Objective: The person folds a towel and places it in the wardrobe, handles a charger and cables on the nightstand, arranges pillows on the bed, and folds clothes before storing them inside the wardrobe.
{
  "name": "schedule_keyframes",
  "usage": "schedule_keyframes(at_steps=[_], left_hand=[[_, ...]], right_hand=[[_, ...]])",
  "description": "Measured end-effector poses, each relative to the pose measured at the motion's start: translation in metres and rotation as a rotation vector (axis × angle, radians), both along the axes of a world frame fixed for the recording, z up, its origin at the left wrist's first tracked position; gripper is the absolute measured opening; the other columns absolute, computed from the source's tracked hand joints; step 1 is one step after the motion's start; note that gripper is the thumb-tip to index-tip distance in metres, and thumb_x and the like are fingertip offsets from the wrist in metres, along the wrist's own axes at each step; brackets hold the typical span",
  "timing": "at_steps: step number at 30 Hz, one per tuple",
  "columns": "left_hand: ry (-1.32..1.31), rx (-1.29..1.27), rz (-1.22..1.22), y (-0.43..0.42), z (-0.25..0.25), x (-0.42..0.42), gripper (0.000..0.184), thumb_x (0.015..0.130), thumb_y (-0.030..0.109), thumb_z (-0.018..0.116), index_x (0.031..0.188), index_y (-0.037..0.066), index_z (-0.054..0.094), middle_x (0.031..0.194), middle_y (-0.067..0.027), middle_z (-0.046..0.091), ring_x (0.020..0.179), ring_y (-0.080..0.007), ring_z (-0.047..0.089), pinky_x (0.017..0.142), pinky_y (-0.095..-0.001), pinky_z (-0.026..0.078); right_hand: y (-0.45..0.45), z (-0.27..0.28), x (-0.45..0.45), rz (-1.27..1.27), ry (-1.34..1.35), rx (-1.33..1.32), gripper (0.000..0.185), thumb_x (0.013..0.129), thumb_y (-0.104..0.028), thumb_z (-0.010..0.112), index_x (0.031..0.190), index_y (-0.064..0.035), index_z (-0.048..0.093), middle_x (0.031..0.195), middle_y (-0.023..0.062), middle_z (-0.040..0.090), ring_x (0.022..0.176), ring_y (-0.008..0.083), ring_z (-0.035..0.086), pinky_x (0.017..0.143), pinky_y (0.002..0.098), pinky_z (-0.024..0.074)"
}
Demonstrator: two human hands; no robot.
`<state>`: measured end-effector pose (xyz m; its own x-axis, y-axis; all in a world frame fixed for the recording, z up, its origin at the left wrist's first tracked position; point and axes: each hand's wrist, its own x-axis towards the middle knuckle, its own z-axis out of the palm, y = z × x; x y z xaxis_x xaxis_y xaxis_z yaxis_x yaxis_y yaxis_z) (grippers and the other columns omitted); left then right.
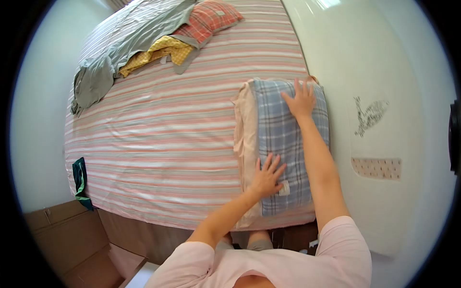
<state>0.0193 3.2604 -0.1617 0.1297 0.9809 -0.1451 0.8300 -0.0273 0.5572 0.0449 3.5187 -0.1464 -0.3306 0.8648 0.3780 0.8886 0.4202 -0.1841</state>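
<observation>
Pink shirt (pixel 307 266) below, left fingers (pixel 275 163) and right fingers (pixel 297 88) splay unclenched on folded plaid cloth (pixel 281 137).

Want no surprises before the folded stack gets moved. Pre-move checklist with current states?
1. Left hand on plaid cover, near its label: ok.
2. Right hand on the far end: ok.
3. Plaid cover flush with peach layer: not ok, peach sticks out on the person's left.
4. Grey cloth apart from stack: ok.
5. Layers underneath neatly folded: cannot tell, mostly hidden.
</observation>
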Motion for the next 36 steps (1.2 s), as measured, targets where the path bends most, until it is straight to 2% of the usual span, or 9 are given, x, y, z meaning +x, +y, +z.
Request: schedule_keyframes(at_steps=[3, 4, 8, 12, 14, 20, 29, 32, 36], left_hand=[[-0.254, 0.073, 0.002, -0.005, -0.022, -0.025, 0.047, 0.078, 0.029, 0.059, 0.121, 0.014, 0.049, 0.134, -0.0111, 0.036, 0.128, -0.0283, 0.026, 0.101, -0.0534, 0.021], [-0.39, 0.156, 0.096, -0.002, -0.03, -0.043, 0.036, 0.078, 0.02, 0.058, 0.112, 0.011, 0.055, 0.123, -0.0119, 0.048, 0.117, -0.0275, 0.041, 0.097, -0.0449, 0.031], [-0.366, 0.173, 0.572, 0.036, -0.081, -0.132, 0.036, 0.077, 0.019, 0.059, 0.11, 0.007, 0.055, 0.106, -0.0151, 0.056, 0.096, -0.0333, 0.052, 0.082, -0.0412, 0.042], [-0.045, 0.162, 0.705, 0.092, -0.098, -0.246, 0.049, 0.078, 0.026, 0.059, 0.117, -0.002, 0.046, 0.114, -0.0218, 0.052, 0.103, -0.0363, 0.049, 0.085, -0.0431, 0.04], [0.018, -0.077, 0.778, 0.117, -0.107, -0.292, 0.06, 0.078, 0.029, 0.06, 0.123, -0.004, 0.038, 0.119, -0.0245, 0.047, 0.109, -0.0365, 0.046, 0.09, -0.043, 0.039], [0.195, -0.062, 0.774, 0.148, -0.159, -0.366, 0.072, 0.076, 0.03, 0.061, 0.132, 0.001, 0.026, 0.127, -0.0248, 0.04, 0.113, -0.0379, 0.043, 0.094, -0.0418, 0.037], [0.004, -0.161, 0.668, 0.277, -0.137, -0.389, 0.077, 0.075, 0.028, 0.062, 0.134, 0.002, 0.021, 0.136, -0.0248, 0.026, 0.115, -0.0385, 0.041, 0.092, -0.0423, 0.039], [0.063, 0.095, 0.627, 0.321, -0.167, -0.404, 0.072, 0.075, 0.03, 0.061, 0.132, 0.0, 0.029, 0.139, -0.0233, 0.022, 0.121, -0.0375, 0.035, 0.096, -0.0412, 0.035], [0.221, -0.025, 0.537, 0.362, -0.164, -0.424, 0.063, 0.075, 0.036, 0.059, 0.127, 0.006, 0.041, 0.142, -0.0212, 0.013, 0.128, -0.0392, 0.022, 0.102, -0.0408, 0.027]], right_hand=[[-0.029, -0.032, 0.003, 0.017, -0.14, -0.287, 0.063, 0.078, -0.052, 0.05, 0.127, -0.0139, 0.042, 0.133, 0.0142, 0.036, 0.127, 0.0322, 0.026, 0.103, 0.0517, 0.015], [-0.037, -0.032, 0.004, 0.018, -0.134, -0.307, 0.064, 0.078, -0.052, 0.049, 0.128, -0.0137, 0.041, 0.133, 0.0143, 0.036, 0.127, 0.0319, 0.025, 0.103, 0.051, 0.0127], [-0.043, -0.037, -0.004, -0.027, -0.2, -0.267, 0.064, 0.08, -0.05, 0.048, 0.131, -0.0141, 0.037, 0.135, 0.0137, 0.033, 0.127, 0.0302, 0.025, 0.104, 0.0494, 0.0138], [-0.034, -0.059, -0.009, -0.038, -0.159, -0.126, 0.063, 0.079, -0.047, 0.049, 0.131, -0.013, 0.037, 0.136, 0.0158, 0.032, 0.128, 0.0317, 0.024, 0.104, 0.0502, 0.0125], [-0.032, -0.066, -0.008, -0.037, -0.161, -0.113, 0.063, 0.079, -0.046, 0.049, 0.132, -0.0132, 0.036, 0.136, 0.016, 0.031, 0.128, 0.0318, 0.024, 0.104, 0.0501, 0.0123], [-0.025, -0.073, -0.01, -0.005, -0.141, -0.119, 0.064, 0.077, -0.043, 0.049, 0.132, -0.0121, 0.035, 0.138, 0.0168, 0.028, 0.128, 0.0344, 0.022, 0.103, 0.0506, 0.0119], [-0.02, -0.082, -0.009, 0.012, -0.109, -0.15, 0.064, 0.077, -0.042, 0.047, 0.131, -0.0085, 0.036, 0.138, 0.0186, 0.027, 0.128, 0.0369, 0.021, 0.103, 0.051, 0.0112], [-0.019, -0.085, -0.009, 0.018, -0.137, -0.168, 0.063, 0.08, -0.041, 0.042, 0.131, -0.0055, 0.034, 0.139, 0.0185, 0.026, 0.129, 0.036, 0.02, 0.104, 0.0491, 0.0095], [-0.018, -0.094, -0.005, 0.021, -0.117, -0.15, 0.063, 0.081, -0.045, 0.039, 0.129, -0.0053, 0.036, 0.137, 0.02, 0.027, 0.127, 0.0387, 0.022, 0.102, 0.0515, 0.0115]])
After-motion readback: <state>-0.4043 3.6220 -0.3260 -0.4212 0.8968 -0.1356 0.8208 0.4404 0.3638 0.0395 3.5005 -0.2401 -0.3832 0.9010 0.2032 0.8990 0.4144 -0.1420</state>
